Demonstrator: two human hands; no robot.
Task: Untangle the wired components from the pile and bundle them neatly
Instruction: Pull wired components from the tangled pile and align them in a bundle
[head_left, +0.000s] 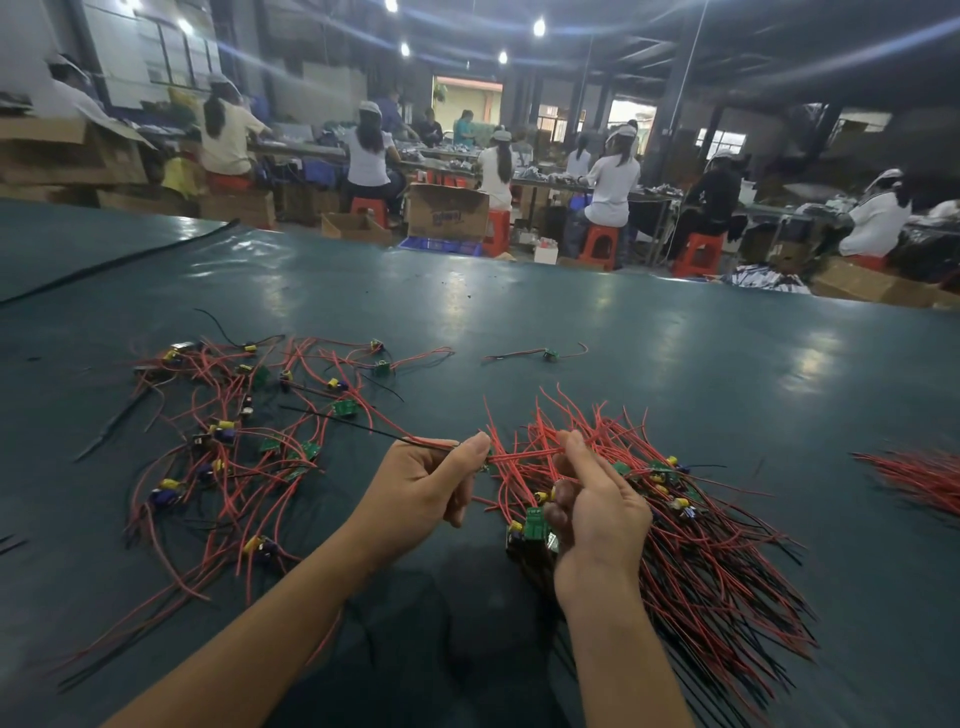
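A tangled pile of wired components (228, 441), red and black leads on small green boards with yellow parts, lies on the left of the dark green table (571, 322). My right hand (597, 514) grips a thick bundle of the same components (717, 551), its wires fanning out to the right and toward me. My left hand (431, 493) pinches a red and black wire pair (363, 428) that runs from the bundle out to the left. Both hands are close together above the table, near its middle.
One single component (549, 355) lies apart, farther back. Another sheaf of red wires (914, 478) lies at the right edge. A black strip (114, 265) crosses the far left of the table. Beyond the table, several people sit on red stools among cardboard boxes.
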